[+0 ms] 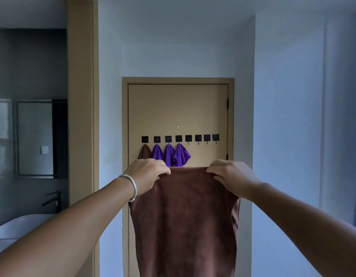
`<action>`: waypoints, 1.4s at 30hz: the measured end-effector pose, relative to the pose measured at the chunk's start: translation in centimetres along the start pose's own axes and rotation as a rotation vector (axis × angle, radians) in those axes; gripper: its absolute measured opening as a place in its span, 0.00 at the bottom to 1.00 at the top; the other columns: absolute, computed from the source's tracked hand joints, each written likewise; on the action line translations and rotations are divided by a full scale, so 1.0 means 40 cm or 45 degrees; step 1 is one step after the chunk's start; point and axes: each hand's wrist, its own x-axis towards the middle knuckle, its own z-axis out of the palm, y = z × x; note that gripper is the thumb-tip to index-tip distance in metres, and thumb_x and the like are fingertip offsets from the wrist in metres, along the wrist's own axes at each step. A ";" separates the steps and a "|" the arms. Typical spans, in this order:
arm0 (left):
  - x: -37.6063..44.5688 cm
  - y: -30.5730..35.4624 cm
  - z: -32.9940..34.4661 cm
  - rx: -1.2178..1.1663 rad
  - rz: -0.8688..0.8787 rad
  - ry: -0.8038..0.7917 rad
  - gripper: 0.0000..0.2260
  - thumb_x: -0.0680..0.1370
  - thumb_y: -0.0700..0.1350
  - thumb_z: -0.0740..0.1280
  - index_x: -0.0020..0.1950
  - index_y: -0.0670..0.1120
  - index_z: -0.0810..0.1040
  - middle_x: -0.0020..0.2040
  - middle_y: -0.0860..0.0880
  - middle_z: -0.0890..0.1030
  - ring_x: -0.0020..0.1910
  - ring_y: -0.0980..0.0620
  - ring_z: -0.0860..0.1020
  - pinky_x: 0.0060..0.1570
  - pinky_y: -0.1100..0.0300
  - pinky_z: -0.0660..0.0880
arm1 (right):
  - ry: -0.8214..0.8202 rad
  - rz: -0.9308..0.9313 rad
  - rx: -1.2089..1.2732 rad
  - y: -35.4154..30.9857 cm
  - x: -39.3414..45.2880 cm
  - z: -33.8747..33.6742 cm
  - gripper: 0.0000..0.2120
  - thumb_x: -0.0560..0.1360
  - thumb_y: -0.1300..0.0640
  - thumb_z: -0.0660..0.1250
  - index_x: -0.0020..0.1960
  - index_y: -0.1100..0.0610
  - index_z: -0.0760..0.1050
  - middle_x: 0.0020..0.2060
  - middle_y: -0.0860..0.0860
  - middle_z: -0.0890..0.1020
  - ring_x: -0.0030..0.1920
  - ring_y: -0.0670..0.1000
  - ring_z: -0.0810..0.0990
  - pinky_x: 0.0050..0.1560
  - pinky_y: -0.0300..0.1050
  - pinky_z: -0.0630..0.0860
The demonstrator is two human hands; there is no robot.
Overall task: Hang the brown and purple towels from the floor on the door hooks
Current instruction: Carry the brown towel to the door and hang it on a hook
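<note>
A large brown towel (185, 220) hangs spread out in front of me, held by its top edge. My left hand (148, 173) grips the top left corner and my right hand (232, 176) grips the top right. Ahead stands a tan door (179, 110) with a row of several black hooks (198, 138). The leftmost hook carries a small brown towel (144, 152). The three hooks beside it each carry a purple towel (169, 154). The hooks on the right half of the row are bare. The held towel hides the lower door and the floor.
An open doorway with a tan frame (83, 116) on the left leads to a dim bathroom with a mirror (35, 136), a black tap (53, 198) and a white basin (17, 226). White walls flank the door on both sides.
</note>
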 end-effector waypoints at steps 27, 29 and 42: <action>0.765 -0.523 0.833 -0.106 0.169 -0.145 0.23 0.77 0.36 0.62 0.66 0.59 0.69 0.62 0.60 0.73 0.58 0.56 0.74 0.55 0.53 0.74 | -0.174 0.076 -0.088 0.600 0.612 0.793 0.23 0.77 0.63 0.63 0.65 0.42 0.70 0.64 0.43 0.72 0.55 0.52 0.78 0.53 0.43 0.76; 0.833 -0.575 0.899 -0.114 0.198 -0.137 0.23 0.78 0.36 0.61 0.67 0.58 0.69 0.63 0.59 0.73 0.59 0.55 0.74 0.55 0.53 0.74 | -0.187 0.121 -0.081 0.647 0.672 0.851 0.23 0.77 0.64 0.60 0.67 0.43 0.70 0.65 0.43 0.72 0.56 0.52 0.78 0.55 0.43 0.75; 1.130 -0.792 1.241 -0.253 0.175 -0.198 0.22 0.78 0.38 0.61 0.68 0.59 0.68 0.63 0.60 0.72 0.52 0.56 0.74 0.47 0.62 0.69 | -0.188 0.295 -0.115 0.867 0.927 1.170 0.24 0.76 0.66 0.59 0.66 0.45 0.73 0.63 0.43 0.75 0.57 0.51 0.77 0.54 0.41 0.73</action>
